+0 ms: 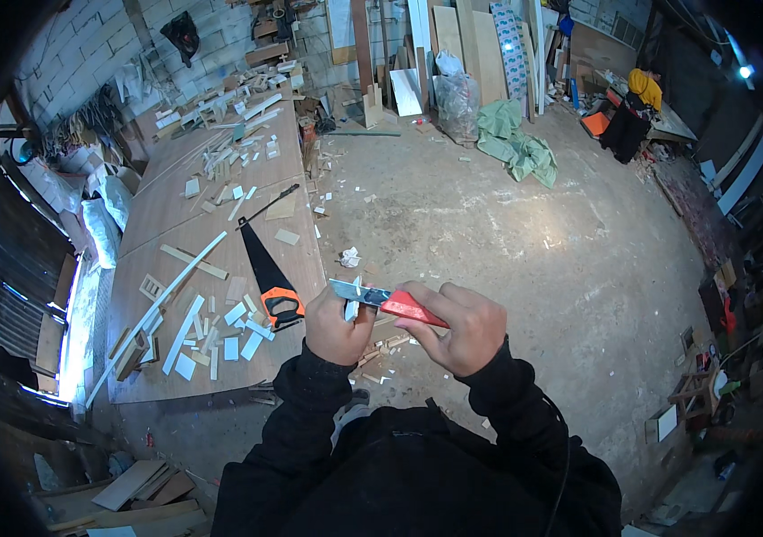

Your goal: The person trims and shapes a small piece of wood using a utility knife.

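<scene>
In front of my body, my right hand [466,329] is closed round the red handle of a flat tool [413,307] with a grey-blue metal front part, which resembles a utility knife. The metal part points left, toward my left hand [339,329]. My left hand is closed with its fingers curled at the tool's front end, on a small pale piece [351,310] that looks like wood or paper. That piece crosses the metal part, and its exact shape is partly hidden by my fingers.
On my left stands a low wooden table [158,259] strewn with wood offcuts and strips. A hand saw [265,268] with an orange and black handle lies near its right edge. Green cloth [517,143], a plastic bag [456,106] and leaning boards [489,54] stand beyond the concrete floor.
</scene>
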{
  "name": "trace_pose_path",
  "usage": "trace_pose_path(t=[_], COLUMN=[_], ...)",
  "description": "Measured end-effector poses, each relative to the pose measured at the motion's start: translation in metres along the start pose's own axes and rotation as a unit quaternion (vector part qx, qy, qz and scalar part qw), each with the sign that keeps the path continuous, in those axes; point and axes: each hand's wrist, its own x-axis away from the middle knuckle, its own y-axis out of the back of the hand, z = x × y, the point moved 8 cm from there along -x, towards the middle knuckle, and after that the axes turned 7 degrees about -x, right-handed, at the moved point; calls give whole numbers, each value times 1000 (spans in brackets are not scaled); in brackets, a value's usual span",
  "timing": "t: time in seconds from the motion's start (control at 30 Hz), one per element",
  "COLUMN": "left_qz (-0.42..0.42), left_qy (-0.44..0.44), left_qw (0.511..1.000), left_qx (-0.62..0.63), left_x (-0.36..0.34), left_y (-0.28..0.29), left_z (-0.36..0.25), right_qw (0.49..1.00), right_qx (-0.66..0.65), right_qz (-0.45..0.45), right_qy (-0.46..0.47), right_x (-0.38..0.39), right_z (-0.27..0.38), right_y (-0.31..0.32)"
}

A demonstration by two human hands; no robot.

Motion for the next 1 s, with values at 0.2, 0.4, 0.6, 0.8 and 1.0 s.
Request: trace_pose_path(t=[0.2, 0.4, 0.6, 0.8, 1.0], left_qz=[-22, -116, 25, 87, 112], left_qy=[6, 82, 194, 236, 218], left_qw=[1000, 987, 938, 877, 861], left_qx=[4, 69, 287, 410, 445], left_x=[1, 23, 19, 25, 22], left_y=[5, 79, 66, 46, 34], left_z=[4, 15, 32, 25, 5], right_qw=[999, 951, 931, 905, 893], right_qx=[-24, -82, -158, -251, -319], right_qz=[-21, -195, -267, -209, -147], right_qy=[8, -227, -193, -273, -280], right_x=[4, 31, 66, 91, 88], right_z=[-2, -164, -152, -152, -115], right_y=[-12, 75, 105, 53, 38])
